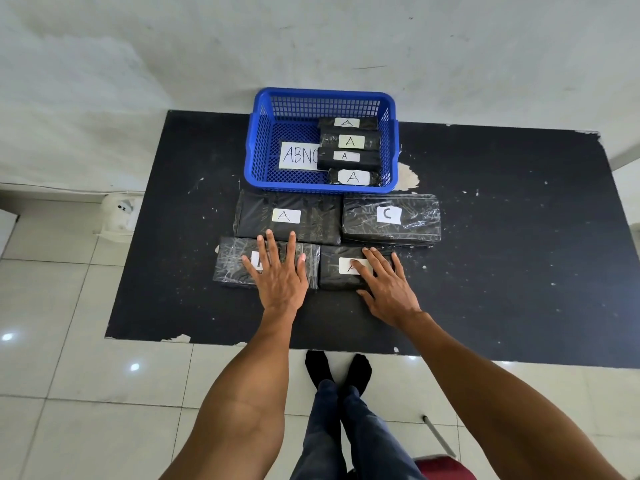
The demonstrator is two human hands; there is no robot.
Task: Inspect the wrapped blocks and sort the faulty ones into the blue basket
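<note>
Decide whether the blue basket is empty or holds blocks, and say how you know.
Not empty. Four blocks labelled A lie in a row along the right side of the basket, partly covering a paper sign.

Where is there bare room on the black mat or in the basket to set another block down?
The black mat lies bare right of the C block and blue basket, left of the A block beside C, and along its near edge. In the basket, only the left half over the paper label is free; four small blocks crowd the right.
</note>
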